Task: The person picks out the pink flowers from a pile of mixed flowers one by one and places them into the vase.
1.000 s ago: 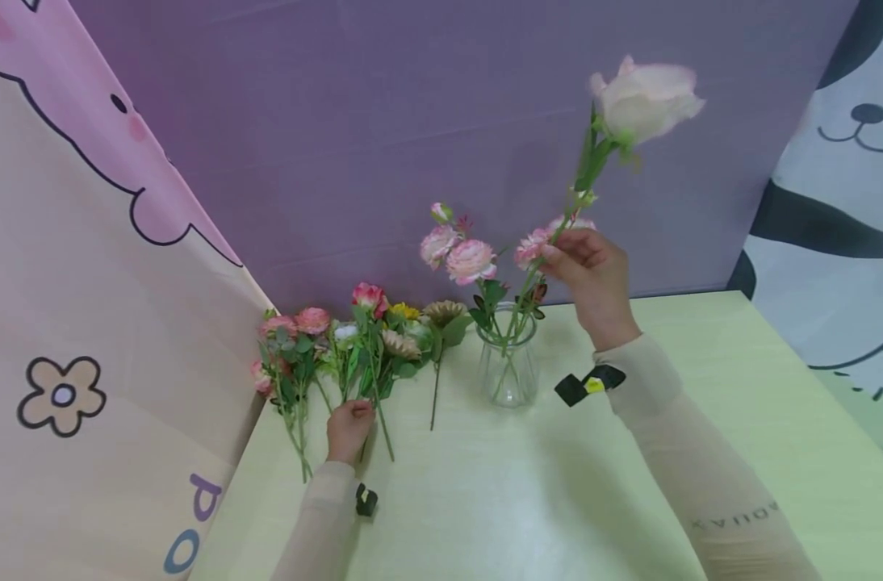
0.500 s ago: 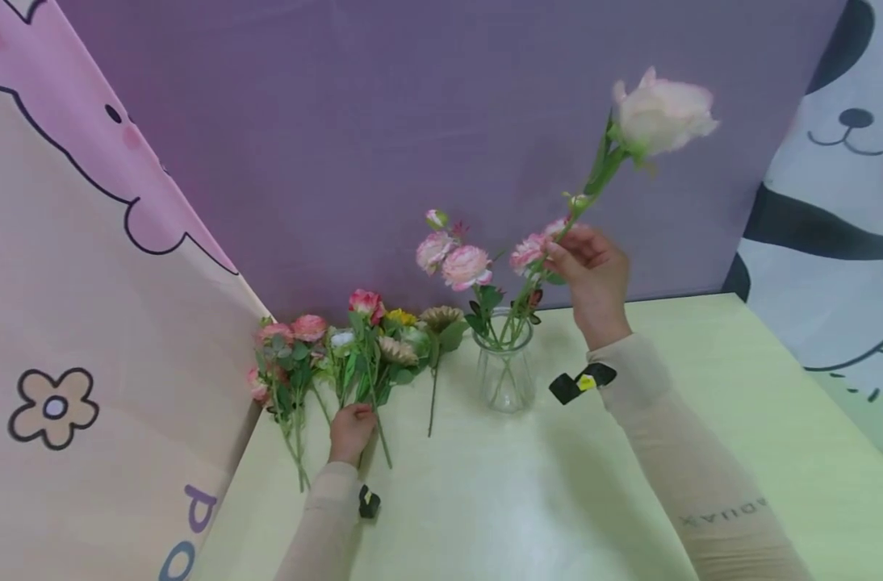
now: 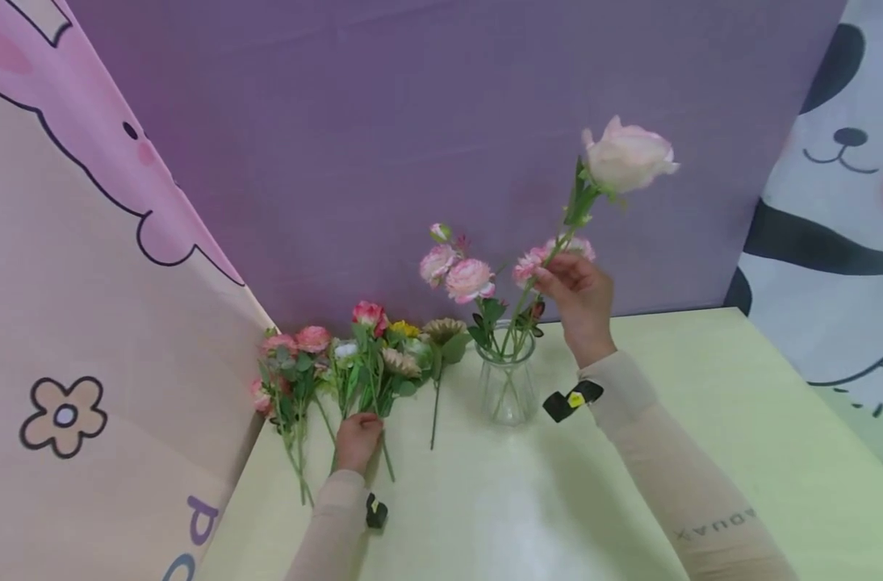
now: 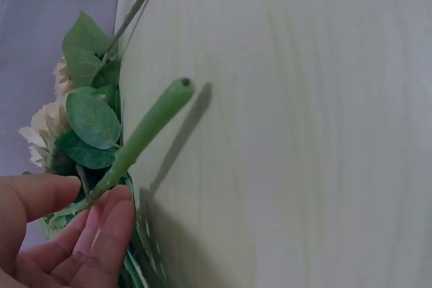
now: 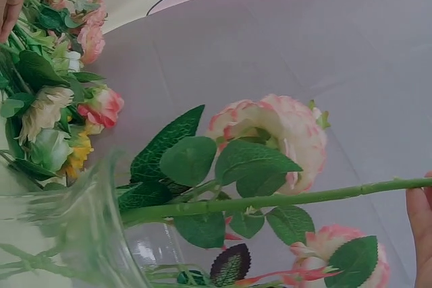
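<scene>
My right hand (image 3: 583, 303) pinches the green stem of a large pale pink rose (image 3: 630, 157) between thumb and fingers. The bloom leans right above the hand. In the right wrist view its stem (image 5: 290, 199) runs into the mouth of the clear glass vase (image 3: 508, 395). Pink-edged flowers (image 3: 470, 280) stand in the same vase. At the left, my left hand (image 3: 358, 442) pinches a flower stem (image 4: 152, 123) among the lying flowers. That stem's cut end points up off the table in the left wrist view; which bloom it carries cannot be told.
Several flowers lie along the table's back left: coral ones (image 3: 312, 339), a red-pink one (image 3: 370, 318), a yellow one (image 3: 403, 328) and a beige one (image 3: 444, 330) with a dark stem. A purple backdrop (image 3: 383, 161) rises behind the table (image 3: 470, 516).
The pale rose has come down and a little left with my right hand, relative to the vase. My left hand keeps nearly the same place. The head view has tilted slightly.
</scene>
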`<control>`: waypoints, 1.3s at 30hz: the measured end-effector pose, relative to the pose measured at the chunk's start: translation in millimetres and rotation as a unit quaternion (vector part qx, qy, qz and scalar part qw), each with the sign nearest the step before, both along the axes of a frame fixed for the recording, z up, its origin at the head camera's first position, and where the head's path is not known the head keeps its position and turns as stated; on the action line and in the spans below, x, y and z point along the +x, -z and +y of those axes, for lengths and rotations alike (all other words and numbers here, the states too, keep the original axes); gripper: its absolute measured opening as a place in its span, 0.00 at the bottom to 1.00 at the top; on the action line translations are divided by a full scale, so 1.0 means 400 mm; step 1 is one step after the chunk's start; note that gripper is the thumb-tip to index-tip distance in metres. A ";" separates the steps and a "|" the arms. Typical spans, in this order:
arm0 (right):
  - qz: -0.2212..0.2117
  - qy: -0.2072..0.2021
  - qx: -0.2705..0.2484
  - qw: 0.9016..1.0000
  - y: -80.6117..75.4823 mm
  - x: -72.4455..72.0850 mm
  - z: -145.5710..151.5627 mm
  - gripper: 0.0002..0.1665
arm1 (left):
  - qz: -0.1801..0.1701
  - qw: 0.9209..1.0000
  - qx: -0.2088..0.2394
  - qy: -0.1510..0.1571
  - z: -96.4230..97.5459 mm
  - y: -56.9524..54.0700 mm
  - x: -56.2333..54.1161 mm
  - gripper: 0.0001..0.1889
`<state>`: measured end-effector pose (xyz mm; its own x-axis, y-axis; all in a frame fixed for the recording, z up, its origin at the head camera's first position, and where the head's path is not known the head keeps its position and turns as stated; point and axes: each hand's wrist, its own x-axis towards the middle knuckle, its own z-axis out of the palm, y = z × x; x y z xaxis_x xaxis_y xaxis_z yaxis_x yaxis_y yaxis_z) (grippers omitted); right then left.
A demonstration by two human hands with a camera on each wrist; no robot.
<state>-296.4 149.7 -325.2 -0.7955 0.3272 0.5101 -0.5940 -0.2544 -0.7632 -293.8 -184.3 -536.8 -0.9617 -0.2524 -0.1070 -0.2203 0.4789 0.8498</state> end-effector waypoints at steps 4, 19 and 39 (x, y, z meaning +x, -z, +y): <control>-0.012 0.000 0.013 1.000 0.015 0.002 -0.002 0.10 | 0.004 1.000 0.010 0.001 0.001 0.000 0.008 0.13; -0.043 0.031 0.100 0.994 0.040 0.001 -0.009 0.08 | 0.010 0.995 0.100 -0.020 0.010 0.001 0.009 0.12; -0.138 0.036 0.165 0.976 0.082 -0.017 -0.009 0.12 | 0.002 0.975 0.224 0.002 0.023 -0.018 0.013 0.15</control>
